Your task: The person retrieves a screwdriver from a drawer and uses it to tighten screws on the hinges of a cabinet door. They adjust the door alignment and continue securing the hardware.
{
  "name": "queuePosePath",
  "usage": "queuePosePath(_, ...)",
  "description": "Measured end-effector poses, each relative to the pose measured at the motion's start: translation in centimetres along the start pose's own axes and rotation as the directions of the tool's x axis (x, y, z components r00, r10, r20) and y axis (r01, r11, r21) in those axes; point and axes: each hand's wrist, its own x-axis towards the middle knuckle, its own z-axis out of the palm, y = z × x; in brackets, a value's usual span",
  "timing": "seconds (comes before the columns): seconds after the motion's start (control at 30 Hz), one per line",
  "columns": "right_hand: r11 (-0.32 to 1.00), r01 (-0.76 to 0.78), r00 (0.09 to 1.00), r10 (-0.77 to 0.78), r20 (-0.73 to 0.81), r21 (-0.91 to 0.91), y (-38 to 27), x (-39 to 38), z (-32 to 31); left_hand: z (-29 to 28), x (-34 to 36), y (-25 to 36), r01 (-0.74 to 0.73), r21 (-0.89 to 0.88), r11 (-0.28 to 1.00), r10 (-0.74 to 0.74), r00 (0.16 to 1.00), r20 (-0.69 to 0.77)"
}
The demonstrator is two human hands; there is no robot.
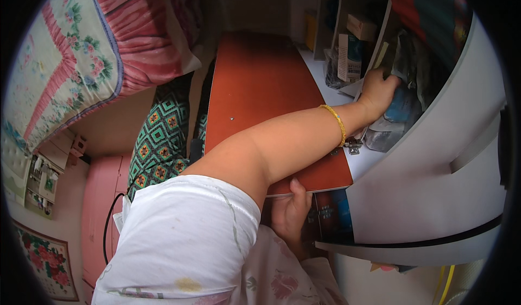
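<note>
My left arm, in a white sleeve with a yellow bracelet at the wrist, stretches across to the right into an open cabinet. There my left hand (377, 92) is closed among the shelved things, beside a clear plastic package with blue in it (399, 107). What its fingers hold is hidden. Below that arm, my right hand (290, 210) grips the near edge of a red-brown cabinet door (266, 88), its thumb up against the edge. The forearm covers part of the door. A metal hinge (353, 145) shows by the door's right side.
Small boxes, one white and teal (349, 57) and one tan (361, 27), stand on the shelf past my left hand. A curved white panel (434, 175) borders the right. At upper left lies a pink flowered bed cover (138, 28); green patterned fabric (165, 126) is beside the door.
</note>
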Motion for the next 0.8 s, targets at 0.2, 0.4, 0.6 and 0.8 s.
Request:
queuePosePath(0.2,0.999,-0.034,0.999,0.034,0.004,0.029,-0.3,-0.4,0.4,-0.4,0.7,-0.7,-0.065,0.235,0.970,0.075,0.997,-0.031)
queuePosePath(0.4,0.996,-0.048,0.998,0.051,-0.041,0.071,-0.4,-0.3,-0.3,0.9,-1.3,0.9,0.029,0.165,0.986,0.022,0.954,-0.298)
queuePosePath(0.6,0.990,-0.022,0.999,0.018,-0.028,-0.140,0.8,-0.1,-2.5,2.0,-1.7,1.8,-0.003,0.233,0.973,0.070,0.958,-0.279)
queuePosePath(0.8,0.989,-0.128,0.992,0.129,-0.006,0.072,0.6,0.1,-2.2,2.3,-0.9,0.5,-0.051,0.290,0.956,0.126,0.961,-0.246)
